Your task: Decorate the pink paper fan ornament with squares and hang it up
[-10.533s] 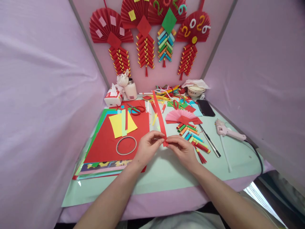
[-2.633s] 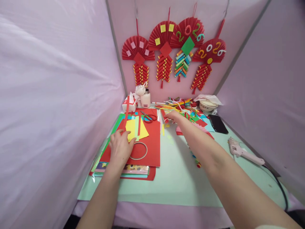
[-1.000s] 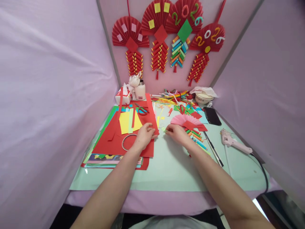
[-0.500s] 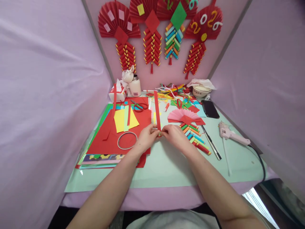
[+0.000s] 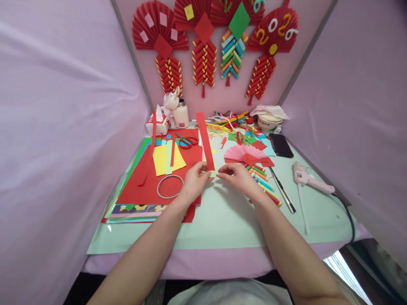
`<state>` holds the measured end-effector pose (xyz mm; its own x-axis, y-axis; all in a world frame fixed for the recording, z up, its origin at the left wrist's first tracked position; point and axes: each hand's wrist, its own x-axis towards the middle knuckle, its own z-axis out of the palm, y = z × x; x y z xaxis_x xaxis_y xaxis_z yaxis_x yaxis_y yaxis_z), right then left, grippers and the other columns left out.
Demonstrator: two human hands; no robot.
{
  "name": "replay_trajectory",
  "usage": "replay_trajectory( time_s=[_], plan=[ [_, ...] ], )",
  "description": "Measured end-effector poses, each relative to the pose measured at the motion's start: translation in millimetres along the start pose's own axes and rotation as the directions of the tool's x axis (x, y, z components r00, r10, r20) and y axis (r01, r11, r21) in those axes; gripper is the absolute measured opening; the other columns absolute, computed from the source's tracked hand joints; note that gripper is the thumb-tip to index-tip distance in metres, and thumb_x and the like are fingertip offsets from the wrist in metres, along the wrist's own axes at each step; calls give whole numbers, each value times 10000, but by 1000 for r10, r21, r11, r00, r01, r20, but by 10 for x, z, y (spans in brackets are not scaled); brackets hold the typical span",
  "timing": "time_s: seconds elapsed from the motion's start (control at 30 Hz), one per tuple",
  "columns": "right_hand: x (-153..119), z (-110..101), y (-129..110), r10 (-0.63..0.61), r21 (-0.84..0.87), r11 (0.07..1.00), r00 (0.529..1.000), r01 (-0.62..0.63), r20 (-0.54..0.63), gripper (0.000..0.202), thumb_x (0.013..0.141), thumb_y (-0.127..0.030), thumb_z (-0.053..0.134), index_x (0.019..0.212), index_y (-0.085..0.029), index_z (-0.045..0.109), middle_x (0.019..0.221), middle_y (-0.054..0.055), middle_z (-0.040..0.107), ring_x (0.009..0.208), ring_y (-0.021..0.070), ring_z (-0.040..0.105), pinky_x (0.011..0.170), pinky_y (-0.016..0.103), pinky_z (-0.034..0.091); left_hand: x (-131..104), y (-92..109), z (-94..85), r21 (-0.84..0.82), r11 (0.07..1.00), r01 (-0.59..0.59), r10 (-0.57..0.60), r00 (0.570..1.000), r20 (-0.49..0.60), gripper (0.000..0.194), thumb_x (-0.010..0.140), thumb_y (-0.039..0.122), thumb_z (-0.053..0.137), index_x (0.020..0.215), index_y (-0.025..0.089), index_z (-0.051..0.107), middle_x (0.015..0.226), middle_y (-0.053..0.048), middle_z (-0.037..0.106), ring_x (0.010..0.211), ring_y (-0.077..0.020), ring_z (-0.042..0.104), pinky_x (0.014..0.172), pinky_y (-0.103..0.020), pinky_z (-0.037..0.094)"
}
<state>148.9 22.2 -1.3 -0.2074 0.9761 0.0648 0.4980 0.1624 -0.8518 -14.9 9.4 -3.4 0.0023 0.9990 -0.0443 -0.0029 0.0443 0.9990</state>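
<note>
A long red paper strip [image 5: 206, 142] stands up from between my hands, leaning to the left, with a small light green piece [image 5: 213, 173] at its lower end. My left hand [image 5: 196, 178] pinches this lower end from the left. At the right side of the green piece is my right hand [image 5: 234, 177], thumb and forefinger pressed together at its edge. Just right of the right hand lies a pink paper fan [image 5: 244, 153] with coloured paper rolls [image 5: 263, 183] below it, partly hidden by my right hand and wrist.
Red paper sheets [image 5: 133, 190] with a metal ring [image 5: 170, 186], yellow paper [image 5: 160, 159] and scissors [image 5: 187, 141] lie left. Rightward are a pen-like tool [image 5: 282, 189], glue gun [image 5: 313, 182] and phone [image 5: 280, 145]. A bottle [image 5: 181, 115] and bowl [image 5: 269, 121] stand behind.
The red strip has tilted left and shows more of its broad face. My right hand has moved slightly right, and the light green piece between the hands shows more clearly.
</note>
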Motion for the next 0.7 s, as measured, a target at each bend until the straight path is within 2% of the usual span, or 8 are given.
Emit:
replay_trajectory(
  time_s=[0.07,0.13,0.3,0.7],
  plan=[
    [-4,7,10,-2,59,998,1000,1,31,167,748,-308,621,815,-166,677,784,25,686,712,143,590,658,253,429,0,-4,7,-13,1000,0,0,1000,17,137,739,204,622,863,165,579,878,17,509,759,-105,593,835,-352,564],
    [-4,35,14,1,88,996,1000,-2,12,145,737,-288,603,775,-163,665,759,17,671,703,140,576,655,250,422,0,-12,12,-18,1000,-4,5,999,43,144,742,206,622,877,164,591,897,13,516,756,-102,595,845,-362,561],
    [5,95,30,60,153,986,998,-60,2,160,722,-310,569,720,-157,617,667,-8,593,607,121,506,561,233,380,-10,-10,14,-30,1000,-7,10,997,83,182,733,210,633,909,165,614,914,7,529,756,-98,585,843,-359,560],
    [-8,97,3,78,142,987,997,-78,12,206,747,-359,529,664,-171,542,589,-45,474,543,98,399,513,225,301,-3,-14,11,-77,997,23,-16,996,91,197,723,161,639,916,158,599,854,29,492,719,-83,577,835,-352,572]
  ],
)
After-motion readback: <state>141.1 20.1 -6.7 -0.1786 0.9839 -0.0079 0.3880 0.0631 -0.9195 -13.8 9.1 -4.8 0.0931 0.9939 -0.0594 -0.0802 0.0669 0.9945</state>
